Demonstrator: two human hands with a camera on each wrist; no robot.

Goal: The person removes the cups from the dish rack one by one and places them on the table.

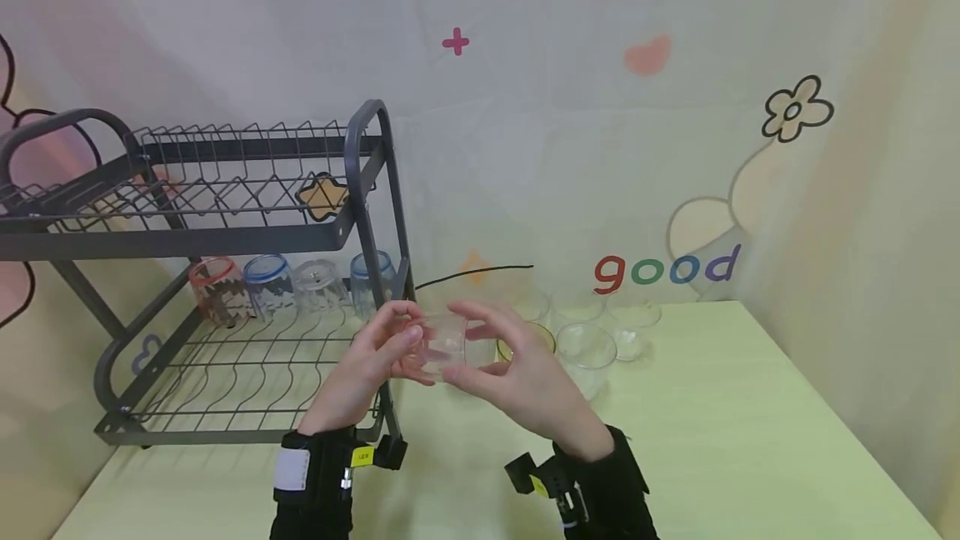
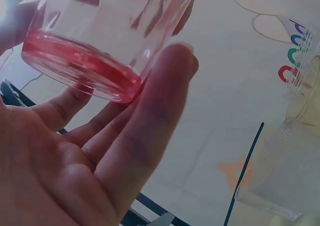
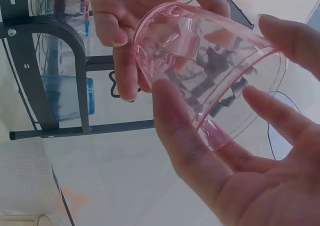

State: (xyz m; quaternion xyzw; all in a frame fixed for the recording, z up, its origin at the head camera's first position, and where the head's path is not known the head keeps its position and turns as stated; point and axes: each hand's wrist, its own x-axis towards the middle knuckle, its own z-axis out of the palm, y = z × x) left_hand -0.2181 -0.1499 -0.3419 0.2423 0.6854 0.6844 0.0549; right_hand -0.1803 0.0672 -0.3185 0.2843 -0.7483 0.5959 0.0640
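Note:
Both hands hold a clear pink-tinted drinking glass (image 1: 445, 344) in front of the person, between the rack and the other glasses. It lies tipped on its side, its red base (image 2: 80, 61) toward the left hand and its mouth toward the right. At the base, the left hand (image 1: 367, 361) has its thumb and fingers bent about the glass. The right hand (image 1: 525, 365) grips the glass near the rim, thumb on one side and fingers on the other. In the right wrist view, a faceted pattern shows through the wall of the pink glass (image 3: 200, 71).
On the left stands a dark two-tier wire rack (image 1: 300, 237). Its lower shelf carries upturned glasses: red (image 1: 219, 290), two blue, one clear (image 1: 318, 286). Behind the right hand, several clear glasses (image 1: 588, 357) and a yellow-rimmed glass (image 1: 553, 340) stand on the pale green table (image 1: 735, 440).

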